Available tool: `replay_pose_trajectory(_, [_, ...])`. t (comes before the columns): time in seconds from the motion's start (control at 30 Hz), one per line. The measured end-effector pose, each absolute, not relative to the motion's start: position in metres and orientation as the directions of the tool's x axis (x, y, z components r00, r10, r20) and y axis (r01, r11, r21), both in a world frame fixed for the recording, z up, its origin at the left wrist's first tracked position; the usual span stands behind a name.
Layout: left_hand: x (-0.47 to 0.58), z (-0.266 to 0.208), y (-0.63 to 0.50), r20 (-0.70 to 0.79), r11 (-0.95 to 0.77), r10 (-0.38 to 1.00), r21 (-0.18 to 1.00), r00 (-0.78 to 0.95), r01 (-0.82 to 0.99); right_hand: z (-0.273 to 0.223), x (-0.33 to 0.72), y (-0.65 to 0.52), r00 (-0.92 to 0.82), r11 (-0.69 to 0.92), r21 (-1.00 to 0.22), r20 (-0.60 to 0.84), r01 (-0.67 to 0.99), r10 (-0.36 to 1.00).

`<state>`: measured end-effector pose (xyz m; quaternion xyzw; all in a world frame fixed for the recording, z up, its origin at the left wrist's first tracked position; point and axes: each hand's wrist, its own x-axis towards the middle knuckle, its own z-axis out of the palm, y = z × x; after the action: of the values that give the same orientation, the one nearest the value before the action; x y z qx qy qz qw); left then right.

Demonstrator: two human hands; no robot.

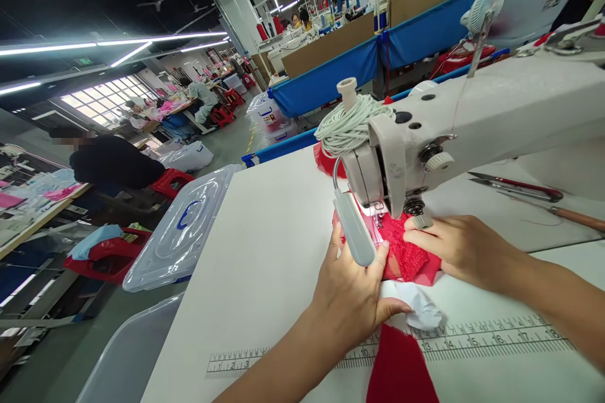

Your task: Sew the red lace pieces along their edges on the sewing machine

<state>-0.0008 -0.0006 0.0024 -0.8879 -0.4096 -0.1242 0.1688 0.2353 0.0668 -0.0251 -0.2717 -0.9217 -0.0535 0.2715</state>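
Observation:
Red lace fabric (407,257) lies under the presser foot (379,219) of a white sewing machine (496,104). My left hand (347,293) rests on the left side of the fabric with its fingers spread, partly behind a grey lamp head (353,230). Its thumb touches a crumpled white piece (420,307). On the right edge of the lace, my right hand (466,249) has its fingers curled in, closed on the fabric; its thumb is hidden. A plain dark red fabric piece (401,368) hangs toward the front edge below my left hand.
A printed ruler strip (496,339) runs along the white table (246,252). Scissors (520,186) and a wooden-handled tool (579,217) lie at the right. Pale green cord (352,123) is wound on the machine. Lidded plastic bins (189,220) stand left; people work farther back.

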Motion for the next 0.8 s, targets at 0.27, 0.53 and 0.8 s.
replay_pose_trajectory(0.27, [0.001,0.006,0.003,0.405,-0.611,0.642,-0.243,0.651,0.753,-0.013,0.235,0.062,-0.709,0.838,-0.059,0.503,0.543,0.494])
replay_pose_trajectory(0.53, [0.001,0.008,0.018,0.428,-0.679,0.715,0.236,0.553,0.695,-0.021,0.228,0.055,-0.729,0.863,-0.034,0.520,0.504,0.446])
replay_pose_trajectory(0.8, [0.008,-0.004,0.039,0.225,-0.278,0.960,0.834,0.167,0.477,-0.020,0.222,0.063,-0.494,0.727,-0.456,0.535,0.513,0.685])
